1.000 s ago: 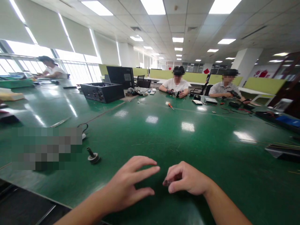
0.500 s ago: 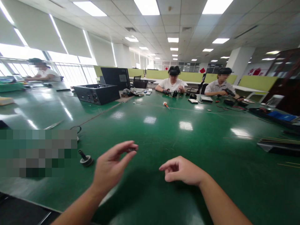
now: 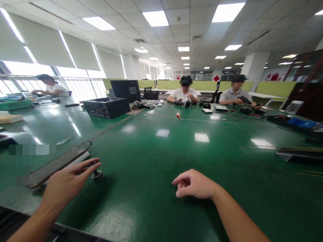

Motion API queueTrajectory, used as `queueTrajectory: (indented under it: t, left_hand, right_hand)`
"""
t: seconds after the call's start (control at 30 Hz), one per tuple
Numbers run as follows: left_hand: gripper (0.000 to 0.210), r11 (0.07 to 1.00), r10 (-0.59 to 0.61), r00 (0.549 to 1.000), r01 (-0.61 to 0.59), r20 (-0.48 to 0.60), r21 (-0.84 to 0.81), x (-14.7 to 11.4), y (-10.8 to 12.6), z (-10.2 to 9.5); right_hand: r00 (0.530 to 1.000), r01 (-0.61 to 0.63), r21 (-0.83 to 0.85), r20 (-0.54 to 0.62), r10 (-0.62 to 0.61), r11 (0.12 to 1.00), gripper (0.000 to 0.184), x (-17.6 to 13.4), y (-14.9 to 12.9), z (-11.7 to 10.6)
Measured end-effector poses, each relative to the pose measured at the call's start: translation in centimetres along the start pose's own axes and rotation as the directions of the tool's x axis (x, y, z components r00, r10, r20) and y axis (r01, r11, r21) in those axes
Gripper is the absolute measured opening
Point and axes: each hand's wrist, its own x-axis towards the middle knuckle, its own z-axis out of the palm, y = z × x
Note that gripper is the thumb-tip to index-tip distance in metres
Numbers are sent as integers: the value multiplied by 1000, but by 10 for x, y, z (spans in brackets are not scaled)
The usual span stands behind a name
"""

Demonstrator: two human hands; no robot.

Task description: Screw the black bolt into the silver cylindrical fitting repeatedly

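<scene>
My left hand [image 3: 70, 176] reaches out on the left, with thumb and forefinger brought together at the top of a dark stem on a round base [image 3: 97, 176]. This stemmed part stands upright on the green table [image 3: 151, 201]; the fingertips cover its upper end. Whether a smaller piece also sits in that pinch cannot be made out. Just beyond my left hand lies a flat, long dark object with a light edge [image 3: 59, 164]. My right hand [image 3: 194, 184] rests near the middle right, fingers loosely curled, thumb and forefinger apart. Nothing shows in it.
An orange screwdriver [image 3: 179, 117] lies farther out. Back left stands an open black computer case [image 3: 107, 108]. Thin rods on a dark tray [image 3: 300, 156] are at the right. Two people [image 3: 185, 95] sit across the table, another person [image 3: 51, 88] far left.
My left hand has moved left and slightly down, from the table's middle to the stemmed part. Its earlier pinch held something small. My right hand stays almost where it was. The view has shifted slightly.
</scene>
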Motion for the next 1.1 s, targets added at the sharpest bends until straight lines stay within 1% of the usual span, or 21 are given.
queueTrajectory:
  t: [0.07,0.1,0.13,0.2,0.23,0.33,0.4,0.47,0.53,0.6,0.67,0.73,0.77,0.83,0.9,0.93,1.0,1.1]
  left_hand:
    - [43,991,-31,995,18,95,135,-1,2,3]
    - [48,983,-55,993,35,106,179,-2,3,3]
    - [52,979,-75,993,56,95,198,-3,4,2]
    - [52,973,-104,992,85,77,213,-4,5,-1]
    - [51,972,-110,990,89,88,218,-5,5,-3]
    - [48,971,-106,983,70,152,227,-4,2,-7]
    - [48,970,-107,981,68,159,232,-1,-3,-8]
    - [50,969,-94,981,51,172,241,4,-9,-8]
    - [49,969,-68,974,13,215,248,12,-13,-8]
    - [45,968,-40,956,-34,290,247,19,-17,-6]
    - [42,971,-18,928,-72,371,228,22,-22,-3]
    - [46,983,-19,901,-64,433,175,21,-29,4]
    - [51,990,-19,897,-44,441,133,18,-34,8]
    - [63,999,-16,906,-7,422,53,11,-45,15]
    - [71,1000,8,916,-20,402,24,4,-53,22]
    - [72,999,17,918,-34,397,37,0,-54,24]
    - [69,995,21,918,-58,395,82,-7,-52,26]
    - [65,993,68,925,-99,373,65,-14,-35,29]
  right_hand:
    - [1000,-11,-3,-3,11,1000,49,0,-1,0]
    - [1000,-14,-6,-5,14,1000,49,0,-2,0]
    - [1000,-17,-11,-4,17,1000,49,0,-2,1]
    - [1000,-22,-22,1,22,1000,49,-1,-4,1]
    - [1000,-24,-29,1,24,999,48,-1,-5,1]
    - [1000,-23,-52,0,23,998,48,-3,-8,2]
    - [1000,-21,-62,0,21,998,48,-4,-9,2]
    - [1000,-22,-71,2,22,997,48,-4,-10,3]
    - [1000,-24,-80,2,25,997,48,-4,-10,2]
    - [1000,-25,-88,-2,25,996,49,-3,-10,2]
    - [1000,-20,-95,-9,19,995,48,-3,-8,2]
    - [1000,-11,-104,-12,10,995,48,-3,-7,2]
    - [1000,-7,-108,-10,6,994,48,-2,-5,2]
    - [1000,-3,-119,-4,2,993,48,-1,-3,2]
    - [1000,1,-122,3,-1,992,49,0,-1,1]
    - [1000,5,-124,4,-5,992,49,1,1,1]
    - [1000,13,-126,-3,-14,992,49,3,3,1]
    - [1000,16,-123,-8,-17,992,48,3,5,2]
